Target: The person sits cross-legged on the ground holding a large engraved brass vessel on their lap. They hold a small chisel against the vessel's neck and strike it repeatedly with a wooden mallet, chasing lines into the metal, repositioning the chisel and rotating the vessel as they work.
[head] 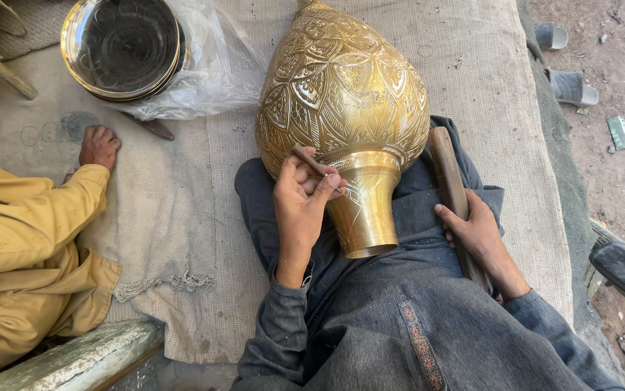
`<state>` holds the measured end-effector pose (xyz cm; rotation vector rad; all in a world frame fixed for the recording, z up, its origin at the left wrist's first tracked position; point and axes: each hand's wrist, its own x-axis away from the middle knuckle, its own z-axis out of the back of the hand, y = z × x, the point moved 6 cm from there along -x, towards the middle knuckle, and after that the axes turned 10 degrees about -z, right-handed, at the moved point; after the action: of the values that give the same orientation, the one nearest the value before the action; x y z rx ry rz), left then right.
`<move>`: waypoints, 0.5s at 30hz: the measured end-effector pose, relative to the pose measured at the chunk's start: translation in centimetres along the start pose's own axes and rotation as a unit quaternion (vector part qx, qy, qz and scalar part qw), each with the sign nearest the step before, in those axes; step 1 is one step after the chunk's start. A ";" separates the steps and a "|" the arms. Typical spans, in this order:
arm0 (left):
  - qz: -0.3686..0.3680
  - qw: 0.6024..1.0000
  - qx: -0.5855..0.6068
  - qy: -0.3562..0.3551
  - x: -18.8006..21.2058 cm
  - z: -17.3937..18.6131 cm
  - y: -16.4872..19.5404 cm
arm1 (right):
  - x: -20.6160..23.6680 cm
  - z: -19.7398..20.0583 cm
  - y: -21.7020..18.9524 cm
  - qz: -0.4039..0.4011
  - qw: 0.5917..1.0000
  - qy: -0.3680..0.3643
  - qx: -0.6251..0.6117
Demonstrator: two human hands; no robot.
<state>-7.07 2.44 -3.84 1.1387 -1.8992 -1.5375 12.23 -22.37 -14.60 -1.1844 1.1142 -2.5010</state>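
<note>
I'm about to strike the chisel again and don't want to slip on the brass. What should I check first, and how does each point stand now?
1. Chisel held in the left hand, tip at the neck of the brass vase: ok.
2. Wooden mallet under the right hand: ok, though it lies on the lap, not raised.
3. Vase resting steadily across the lap: cannot tell; nothing visibly wedges it.
4. Other person's hand away from the vase: ok, it rests on the cloth to the side.
5. Exact spot of the chisel tip on the engraved lines: cannot tell, fingers hide it.
</note>
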 end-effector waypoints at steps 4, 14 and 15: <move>0.012 0.999 -0.033 -0.028 -0.1 -0.4 -0.4 | -0.1 0.0 0.2 -0.006 1.000 -0.005 0.020; 0.025 0.999 -0.040 -0.006 -0.4 -0.5 -1.6 | -0.1 0.3 0.1 -0.001 1.000 -0.004 0.012; 0.021 0.999 -0.049 -0.008 -0.4 -0.5 -1.6 | -0.2 0.3 0.2 -0.002 1.000 -0.009 0.007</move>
<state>-5.98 2.43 -5.15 1.0413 -1.8254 -1.6017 12.50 -22.57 -14.70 -1.2048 1.0898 -2.4925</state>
